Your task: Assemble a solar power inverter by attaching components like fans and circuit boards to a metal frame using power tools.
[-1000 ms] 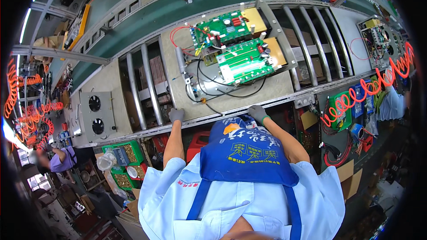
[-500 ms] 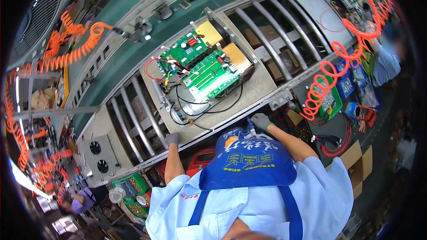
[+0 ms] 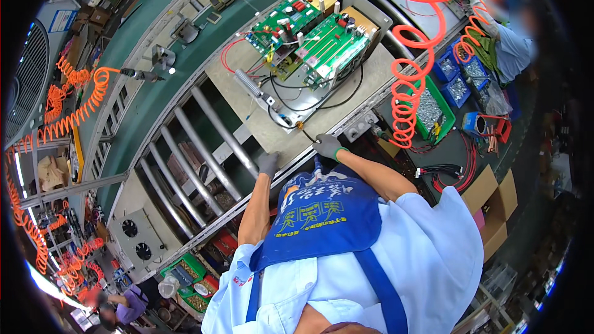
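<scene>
Left hand: my gloved left hand (image 3: 268,164) rests flat and open on the near edge of the grey pallet board (image 3: 247,62), gripping nothing.
Right hand: my gloved right hand (image 3: 327,146) sits curled at the same near edge, beside a black cable (image 3: 291,114); whether it grips I cannot tell.
Assembly: green circuit boards (image 3: 309,31) lie toward the pallet's far corner.
Rollers: conveyor rollers (image 3: 185,161) run left of the pallet.
Hose: an orange coiled hose (image 3: 405,96) hangs off its right edge.

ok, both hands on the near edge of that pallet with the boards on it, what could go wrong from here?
1. Loose black wires trail off the green boards toward the pallet edge, close to the right hand; they could snag.
2. The left hand rests beside the rollers; a pinch is possible.
3. The orange coiled hose hangs by the pallet's right side and might catch.
</scene>
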The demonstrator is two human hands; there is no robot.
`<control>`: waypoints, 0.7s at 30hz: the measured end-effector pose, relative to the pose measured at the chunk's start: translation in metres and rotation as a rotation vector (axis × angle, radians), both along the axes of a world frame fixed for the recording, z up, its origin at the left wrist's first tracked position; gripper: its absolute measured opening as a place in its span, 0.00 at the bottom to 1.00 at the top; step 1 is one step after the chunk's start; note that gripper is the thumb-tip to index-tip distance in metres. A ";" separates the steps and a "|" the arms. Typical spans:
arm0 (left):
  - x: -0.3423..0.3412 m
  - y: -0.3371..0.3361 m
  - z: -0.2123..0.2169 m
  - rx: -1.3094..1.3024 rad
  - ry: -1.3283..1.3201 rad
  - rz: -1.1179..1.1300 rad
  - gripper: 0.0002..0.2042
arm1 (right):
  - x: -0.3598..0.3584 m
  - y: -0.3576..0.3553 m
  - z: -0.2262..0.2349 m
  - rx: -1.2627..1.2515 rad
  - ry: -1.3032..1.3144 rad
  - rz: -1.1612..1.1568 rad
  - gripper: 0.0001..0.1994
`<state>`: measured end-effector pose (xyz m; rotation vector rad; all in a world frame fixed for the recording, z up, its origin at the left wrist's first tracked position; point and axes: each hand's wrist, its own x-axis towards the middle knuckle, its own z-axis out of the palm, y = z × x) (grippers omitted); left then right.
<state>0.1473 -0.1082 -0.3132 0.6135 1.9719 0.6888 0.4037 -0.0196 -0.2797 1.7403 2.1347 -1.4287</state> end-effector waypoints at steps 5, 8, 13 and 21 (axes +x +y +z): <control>0.056 0.044 0.007 0.000 -0.221 -0.202 0.12 | 0.022 0.016 0.014 0.093 -0.172 -0.042 0.21; 0.082 0.047 0.023 0.038 -0.426 -0.152 0.18 | 0.040 0.043 0.018 0.127 -0.193 -0.071 0.20; 0.066 0.014 0.054 0.020 -0.576 -0.145 0.16 | 0.063 0.096 0.005 -0.074 -0.277 -0.146 0.19; -0.019 -0.109 0.058 -0.058 -0.457 0.249 0.05 | 0.128 0.214 -0.066 0.144 -0.202 -0.417 0.24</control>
